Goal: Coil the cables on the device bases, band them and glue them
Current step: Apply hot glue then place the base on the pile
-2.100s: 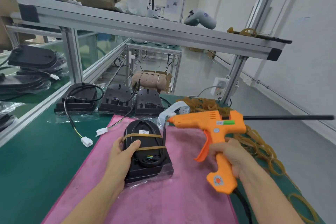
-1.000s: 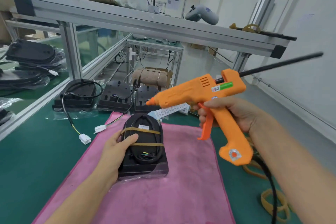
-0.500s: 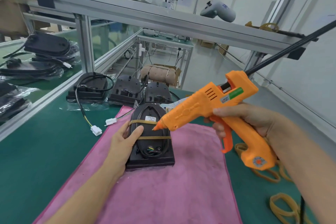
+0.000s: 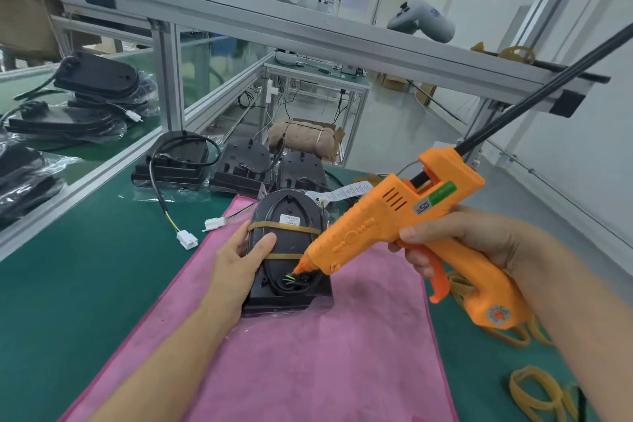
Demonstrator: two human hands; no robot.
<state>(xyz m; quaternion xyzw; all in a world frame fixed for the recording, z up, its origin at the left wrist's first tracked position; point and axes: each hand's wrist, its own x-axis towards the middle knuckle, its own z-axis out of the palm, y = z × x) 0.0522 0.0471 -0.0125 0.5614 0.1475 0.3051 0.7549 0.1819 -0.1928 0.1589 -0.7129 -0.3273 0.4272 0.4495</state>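
- Spare bases are sitting at the back left of the green bench, cables loose.
- Left hand is gripping the base, fingers along its left edge and thumb across the top.
- The base is lying on the pink cloth, cable coiled under two bands.
- Right hand is clasping the orange glue gun, nozzle touching the coil.
- Loose bands are lying at far right.
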